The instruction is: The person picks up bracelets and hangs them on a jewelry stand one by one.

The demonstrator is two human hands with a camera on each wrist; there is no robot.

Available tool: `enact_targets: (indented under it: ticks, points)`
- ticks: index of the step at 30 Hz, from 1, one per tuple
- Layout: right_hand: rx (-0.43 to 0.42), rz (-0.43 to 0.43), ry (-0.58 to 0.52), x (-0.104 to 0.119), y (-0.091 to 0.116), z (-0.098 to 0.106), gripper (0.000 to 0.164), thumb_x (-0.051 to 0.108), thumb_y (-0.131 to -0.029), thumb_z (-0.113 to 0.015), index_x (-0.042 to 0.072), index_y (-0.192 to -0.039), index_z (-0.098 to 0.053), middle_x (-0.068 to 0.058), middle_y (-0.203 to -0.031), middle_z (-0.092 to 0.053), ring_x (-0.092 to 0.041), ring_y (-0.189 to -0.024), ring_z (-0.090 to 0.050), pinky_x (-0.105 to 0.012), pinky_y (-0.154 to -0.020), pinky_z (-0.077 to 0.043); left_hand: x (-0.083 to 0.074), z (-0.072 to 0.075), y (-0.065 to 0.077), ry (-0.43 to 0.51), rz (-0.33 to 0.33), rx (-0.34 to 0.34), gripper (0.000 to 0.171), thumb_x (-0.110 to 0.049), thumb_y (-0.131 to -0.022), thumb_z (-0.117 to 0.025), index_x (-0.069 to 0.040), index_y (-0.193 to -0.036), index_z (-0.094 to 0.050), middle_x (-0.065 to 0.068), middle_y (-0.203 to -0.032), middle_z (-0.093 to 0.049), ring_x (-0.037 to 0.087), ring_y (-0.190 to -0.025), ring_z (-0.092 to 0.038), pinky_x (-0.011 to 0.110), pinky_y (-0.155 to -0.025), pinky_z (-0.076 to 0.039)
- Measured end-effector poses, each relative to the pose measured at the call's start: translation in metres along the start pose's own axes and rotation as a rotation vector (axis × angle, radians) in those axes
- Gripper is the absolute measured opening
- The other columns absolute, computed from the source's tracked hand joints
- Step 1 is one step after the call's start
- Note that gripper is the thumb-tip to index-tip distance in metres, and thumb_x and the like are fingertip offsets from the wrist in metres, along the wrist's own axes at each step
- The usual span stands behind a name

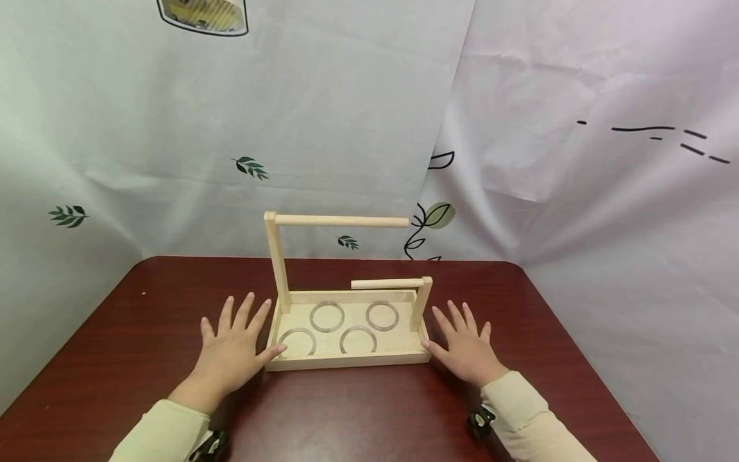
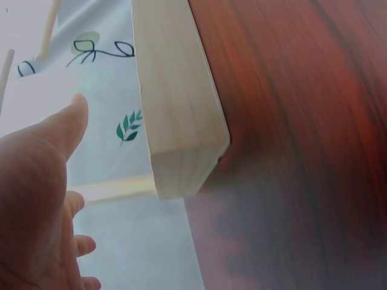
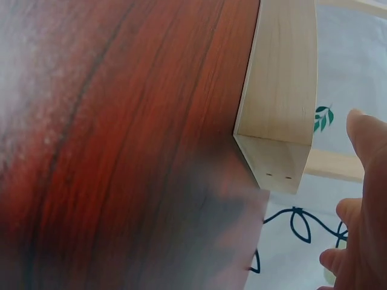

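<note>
At the lower centre of the frame, a wooden tray (image 1: pixel 346 361) sits on the worktop (image 1: pixel 346 417), the left hand (image 1: pixel 233 351) and right hand (image 1: pixel 465 350) spread beside its ends, gripping nothing. A sideways knock could loosen the tall post (image 1: pixel 278 263), since its long bar (image 1: pixel 342 221) appears fixed at one end only. Count: one tray, two posts, two bars, four rings (image 1: pixel 327 303), two hands.

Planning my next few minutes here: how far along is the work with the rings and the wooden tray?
Done, apparently: the wooden tray sits upright, its higher rod and lower rod mounted. In hand: nothing gripped; the left hand and right hand are spread open beside the tray. Left, probably: hanging the four translucent rings, which lie in the tray while both rods are bare.
</note>
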State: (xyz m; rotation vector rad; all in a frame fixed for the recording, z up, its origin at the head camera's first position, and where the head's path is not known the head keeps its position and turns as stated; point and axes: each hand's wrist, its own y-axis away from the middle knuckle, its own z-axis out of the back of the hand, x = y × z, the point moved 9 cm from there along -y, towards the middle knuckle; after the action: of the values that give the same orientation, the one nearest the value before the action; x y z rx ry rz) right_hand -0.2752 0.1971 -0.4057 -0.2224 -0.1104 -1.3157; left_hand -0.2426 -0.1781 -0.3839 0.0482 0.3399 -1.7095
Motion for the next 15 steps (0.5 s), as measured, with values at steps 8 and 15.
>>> enact_targets:
  ticks: [8, 15]
  points:
    - [0.018, 0.016, -0.007, 0.004, 0.001, -0.002, 0.075, 0.058, -0.091, -0.053, 0.013, -0.15, -0.037, -0.021, -0.155, -0.026, -0.046, -0.143, -0.012, -0.079, -0.098, -0.011, -0.019, -0.002, -0.005, -0.008, -0.04, -0.017, 0.085, -0.057, -0.084, -0.065, -0.011, -0.149, -0.036, 0.022, -0.153, -0.026, 0.05, -0.139, -0.014, 0.078, -0.097, -0.012]
    - [0.028, 0.031, -0.002, 0.006, 0.001, -0.006, 0.072, 0.056, -0.092, -0.054, 0.014, -0.149, -0.039, -0.021, -0.154, -0.028, -0.046, -0.143, -0.014, -0.079, -0.097, -0.012, -0.036, -0.007, -0.013, -0.008, -0.088, -0.007, 0.085, -0.054, -0.084, -0.065, -0.011, -0.15, -0.034, 0.021, -0.154, -0.027, 0.05, -0.14, -0.015, 0.077, -0.098, -0.014]
